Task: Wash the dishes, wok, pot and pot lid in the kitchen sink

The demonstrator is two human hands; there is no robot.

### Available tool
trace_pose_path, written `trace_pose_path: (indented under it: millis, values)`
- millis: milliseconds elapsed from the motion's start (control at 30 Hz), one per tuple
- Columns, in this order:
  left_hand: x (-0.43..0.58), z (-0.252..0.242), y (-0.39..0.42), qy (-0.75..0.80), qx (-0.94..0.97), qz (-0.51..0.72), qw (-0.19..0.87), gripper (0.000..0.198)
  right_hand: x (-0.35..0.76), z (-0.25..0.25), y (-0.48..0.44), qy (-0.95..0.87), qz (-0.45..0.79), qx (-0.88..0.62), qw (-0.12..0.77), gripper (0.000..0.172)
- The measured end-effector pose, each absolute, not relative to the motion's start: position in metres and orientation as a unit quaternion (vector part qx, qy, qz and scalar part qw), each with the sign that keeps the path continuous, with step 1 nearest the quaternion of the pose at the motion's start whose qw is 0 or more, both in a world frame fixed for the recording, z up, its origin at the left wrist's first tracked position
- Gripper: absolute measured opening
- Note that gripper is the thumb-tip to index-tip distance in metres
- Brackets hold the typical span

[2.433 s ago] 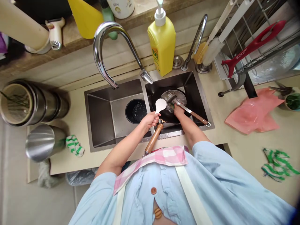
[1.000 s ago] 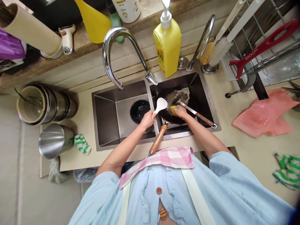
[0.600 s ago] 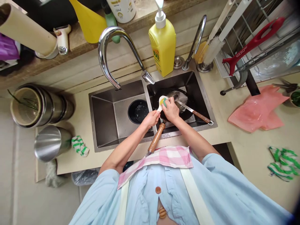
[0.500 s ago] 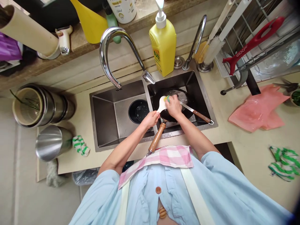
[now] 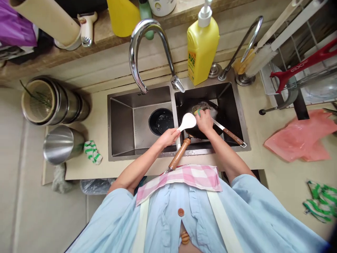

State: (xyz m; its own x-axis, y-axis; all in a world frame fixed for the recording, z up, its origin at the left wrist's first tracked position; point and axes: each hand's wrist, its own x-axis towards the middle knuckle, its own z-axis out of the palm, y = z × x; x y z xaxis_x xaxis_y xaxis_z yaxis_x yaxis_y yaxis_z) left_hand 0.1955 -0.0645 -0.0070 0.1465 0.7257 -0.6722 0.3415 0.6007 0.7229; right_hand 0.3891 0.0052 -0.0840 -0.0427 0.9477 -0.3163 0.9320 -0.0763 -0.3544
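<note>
My left hand is closed on the handle of a white rice paddle, held over the divider of the double sink. My right hand grips a yellow-green sponge just beyond the paddle's blade, above a black pan lying in the right basin. The pan's wooden handle sticks out over the sink's front edge toward me. A metal utensil with a brown handle lies across the pan to the right.
A curved tap arches over the sink, with a yellow soap bottle behind it. Steel pots stand at left, a dish rack and a pink bag at right. A dark drain strainer sits in the left basin.
My right hand carried the sponge from the pan onto the paddle's blade, rubbed it, and has now slid off to the blade's far right. The left hand kept holding the paddle.
</note>
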Motion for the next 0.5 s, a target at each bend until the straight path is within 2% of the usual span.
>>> trace_pose_path:
  millis: [67, 167, 300, 433, 500]
  values:
    - [0.158, -0.006, -0.075, 0.667, 0.385, 0.219, 0.599, 0.029, 0.401, -0.109, 0.013, -0.66, 0.282, -0.694, -0.062, 0.045]
    - [0.094, -0.01, -0.087, 0.764, 0.33, 0.286, 0.475, 0.024, 0.405, -0.142, 0.014, -0.657, 0.29, -0.682, -0.136, 0.043]
    - [0.035, -0.031, -0.098, 0.887, 0.283, 0.147, 0.333, 0.012, 0.389, -0.159, 0.007, -0.66, 0.286, -0.676, -0.161, 0.042]
    - [0.007, -0.061, -0.1, 0.912, 0.266, 0.056, 0.308, 0.013, 0.39, -0.153, 0.017, -0.663, 0.361, -0.63, -0.181, 0.034]
    - [-0.005, -0.078, -0.096, 0.912, 0.277, 0.01, 0.303, 0.017, 0.399, -0.143, 0.025, -0.668, 0.367, -0.633, -0.134, 0.031]
